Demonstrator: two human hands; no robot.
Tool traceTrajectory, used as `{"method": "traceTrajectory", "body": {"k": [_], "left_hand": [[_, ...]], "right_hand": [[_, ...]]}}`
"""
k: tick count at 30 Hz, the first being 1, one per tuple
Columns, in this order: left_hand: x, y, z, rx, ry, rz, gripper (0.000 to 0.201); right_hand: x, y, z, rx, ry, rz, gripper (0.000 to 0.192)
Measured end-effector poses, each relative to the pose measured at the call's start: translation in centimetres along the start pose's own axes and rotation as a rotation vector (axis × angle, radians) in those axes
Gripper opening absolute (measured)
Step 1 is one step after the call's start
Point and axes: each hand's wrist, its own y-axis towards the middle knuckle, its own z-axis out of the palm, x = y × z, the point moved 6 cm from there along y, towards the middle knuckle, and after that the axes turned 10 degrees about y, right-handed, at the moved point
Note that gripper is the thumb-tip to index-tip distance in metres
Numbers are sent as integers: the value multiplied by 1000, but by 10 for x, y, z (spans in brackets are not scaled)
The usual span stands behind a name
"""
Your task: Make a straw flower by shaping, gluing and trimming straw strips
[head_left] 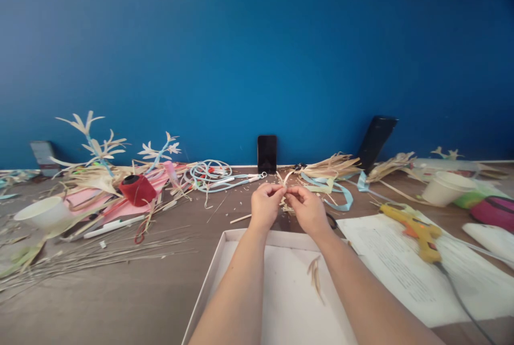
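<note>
Both my hands meet at the far edge of a shallow white box (289, 291), fingertips nearly touching. My left hand (267, 205) pinches the base of a thin pale straw-like strip (286, 178) that sticks up between the hands. My right hand (307, 208) is closed in a pinch at the same piece; its lower part is hidden by the fingers. Inside the box lie a few dry brownish strips (316, 278). Small pale scraps are scattered on the table just beyond my hands.
A yellow glue gun (421, 235) rests on a printed sheet (385, 264) at right. A phone (267, 153) leans against the blue partition (241, 55). Straw flowers (106, 149), a red spool-like item (137, 190), coiled pale-blue cord (211, 175), thin wires (100, 262) and paper cups (445, 188) crowd the sides.
</note>
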Motion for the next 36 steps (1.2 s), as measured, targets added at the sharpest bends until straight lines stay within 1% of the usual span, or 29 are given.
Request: {"method": "traceTrajectory", "body": {"k": [4, 7, 17, 21, 24, 26, 28, 30, 31, 32, 33, 34, 36], "left_hand": [[-4, -1, -2, -14, 24, 34, 12], [-4, -1, -2, -15, 28, 33, 12], [0, 0, 0, 67, -29, -18, 17], [0, 0, -1, 55, -9, -12, 15], [3, 1, -1, 40, -7, -3, 16], [8, 3, -1, 17, -18, -22, 18], [14, 4, -2, -16, -29, -60, 19], [18, 5, -3, -47, -28, -85, 18], [19, 5, -3, -56, -21, -84, 17], [18, 4, -3, -63, -9, -77, 17], [17, 4, -3, -69, 6, -66, 16], [16, 3, -3, -73, 23, -55, 15], [16, 2, -4, -78, 46, -50, 15]], "right_hand": [[2, -1, 0, 5, 3, 11, 20], [1, -1, 0, 1, -4, 17, 20], [-2, 1, 0, 1, 3, 30, 19], [-4, 1, 0, 22, 23, 21, 19], [-7, 3, -1, 46, 69, 66, 22], [-5, 6, -6, 26, 84, 125, 26], [2, 8, -17, -37, 62, 169, 29], [16, 10, -30, -112, 11, 164, 30], [24, 10, -35, -128, -23, 151, 30], [31, 9, -39, -119, -60, 139, 30], [38, 7, -41, -79, -102, 134, 29], [44, 5, -42, -11, -147, 136, 27], [52, -4, -39, 175, -247, 141, 21]]}}
